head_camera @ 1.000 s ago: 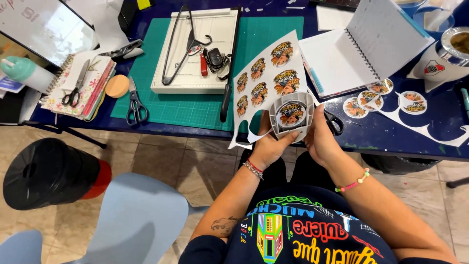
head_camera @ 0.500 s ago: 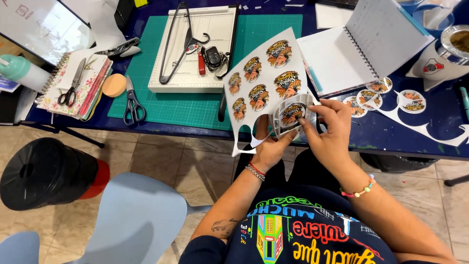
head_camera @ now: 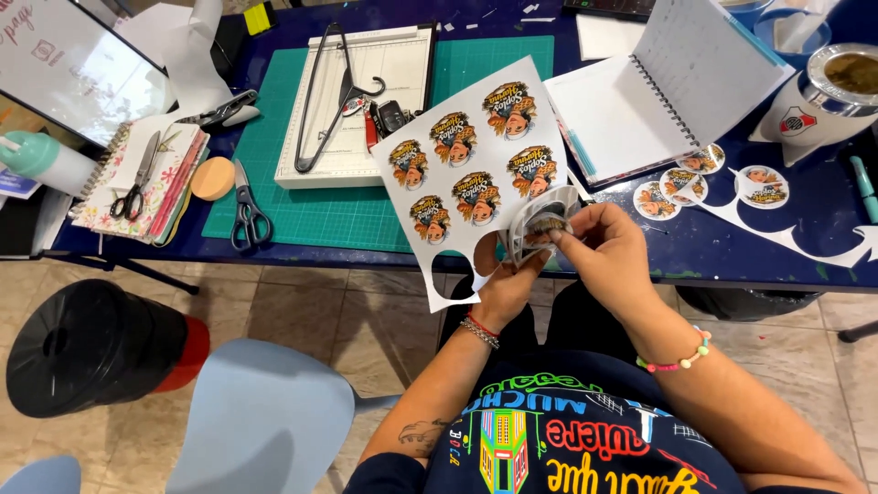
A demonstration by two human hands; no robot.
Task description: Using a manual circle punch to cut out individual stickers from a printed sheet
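Currently logged left to right, all places taken from the green mat (head_camera: 366, 206).

Far left of mat: pale bottle (head_camera: 41, 155), then notebook (head_camera: 151, 187) with small scissors (head_camera: 137, 178) lying on it. Just off mat's left edge: orange round sponge (head_camera: 212, 177). On mat's left part: black scissors (head_camera: 245, 206), blades pointing away from the person. On mat's upper part: white paper trimmer (head_camera: 366, 101) with a black hanger (head_camera: 329, 91) across it.

Over mat's right edge, overhanging the table front: sticker sheet (head_camera: 462, 178), tilted, long axis running from near-left to far-right, six printed rounds left on it, empty cut-outs at its near end. Left hand (head_camera: 503, 288) closed on sheet's near right edge, pinching it from below. Right hand (head_camera: 608, 252) just right of that, fingers closed in a pinch on a round sticker (head_camera: 546, 222) at the sheet's right edge, partly curled off its backing. Hands nearly touching; sticker lies between them, left of right hand, above left hand. Right hand nearer to it. How far it is peeled free: cannot tell.

Right of mat: open spiral notebook (head_camera: 677, 82), cut stickers (head_camera: 681, 183) lying flat beside it, white offcut strip (head_camera: 796, 240), metal-rimmed cup (head_camera: 837, 96) far right.
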